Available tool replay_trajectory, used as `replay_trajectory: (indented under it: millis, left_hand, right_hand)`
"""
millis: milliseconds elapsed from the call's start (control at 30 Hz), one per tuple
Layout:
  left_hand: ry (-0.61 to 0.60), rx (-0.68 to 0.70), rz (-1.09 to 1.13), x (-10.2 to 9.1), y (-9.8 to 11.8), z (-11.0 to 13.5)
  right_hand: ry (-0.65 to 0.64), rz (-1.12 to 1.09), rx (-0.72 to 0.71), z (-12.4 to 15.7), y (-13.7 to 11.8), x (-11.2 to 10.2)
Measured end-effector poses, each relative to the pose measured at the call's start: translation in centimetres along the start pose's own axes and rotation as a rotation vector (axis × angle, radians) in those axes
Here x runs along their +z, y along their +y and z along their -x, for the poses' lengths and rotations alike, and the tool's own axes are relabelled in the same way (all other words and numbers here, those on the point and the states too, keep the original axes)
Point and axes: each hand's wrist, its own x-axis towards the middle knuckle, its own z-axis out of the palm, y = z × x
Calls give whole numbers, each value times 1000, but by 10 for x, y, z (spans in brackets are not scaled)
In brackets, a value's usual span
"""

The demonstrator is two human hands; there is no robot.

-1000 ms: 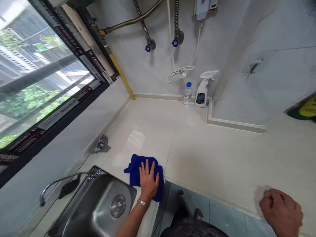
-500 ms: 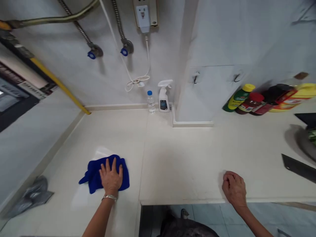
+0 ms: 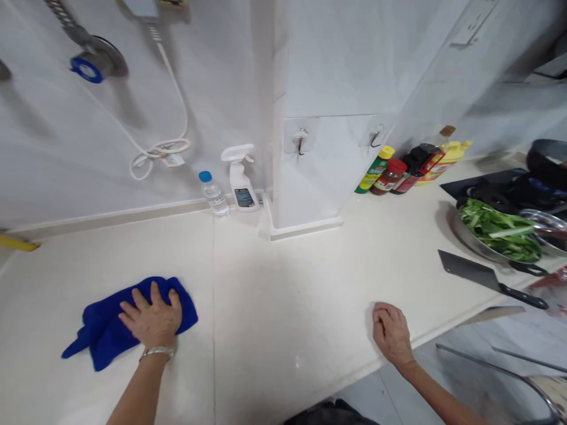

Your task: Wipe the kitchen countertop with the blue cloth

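My left hand (image 3: pixel 153 321) lies flat, fingers spread, pressing the blue cloth (image 3: pixel 104 330) onto the countertop (image 3: pixel 283 295) near its front-left area; the cloth is bunched, with a tail trailing toward the left edge. My right hand (image 3: pixel 392 333) is loosely curled, holding nothing, knuckles resting on the counter close to the front edge.

As I judge it, the wiping is somewhere in the middle — the cloth sits on the left stretch, while the broad middle of the counter and the part toward the right edge look untouched by it; a few small specks show near the front edge between my hands. I cannot tell from the surface which parts are already wiped.

Counts: 1 cloth, 2 hands. Against the back wall, just left of the pillar, stand 1 small water bottle (image 3: pixel 214 193) and 1 spray bottle (image 3: pixel 240 180), just beside each other. Right of the pillar, along the back edge, a cluster of condiment bottles (image 3: pixel 405 168) — I count about 4, though they overlap. Toward the right edge: 1 cleaver (image 3: pixel 485 277) lying flat and 1 pan of greens (image 3: pixel 498 230). 2 hooks on the pillar
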Motion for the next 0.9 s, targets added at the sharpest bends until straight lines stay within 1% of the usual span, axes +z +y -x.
replay_trajectory:
  millis: [100,200,267,367,433,500,567,667,767,900]
  left_hand:
    - [-35,87,47,19,34,-15]
    - [-71,194,112,26,74,-22]
    - [-106,238,133,27,96,-26]
    - [-158,302,159,29,115,-29]
    - [-184,338,180,29,121,-27]
    - [-212,381,194,27,125,-19]
    - [-246,445,198,24,132,-4]
    - [-308,571,204,15,149,29]
    - [-363,680,219,3,171,73]
    - [-396,765,260,-16,203,139]
  right_hand:
    - [17,0,33,-3,-3,0]
    - [26,-5,49,-4,-4,0]
    - [23,-8,49,-4,-3,0]
    - [21,-7,54,-3,-1,1]
    - [28,-9,59,-2,-1,2]
    - [39,-17,53,-2,0,2]
    - [52,-26,33,-1,1,3]
    - [59,-25,-7,1,5,4]
    - [54,-10,-27,4,10,7]
    - [70,2,-35,5,12,11]
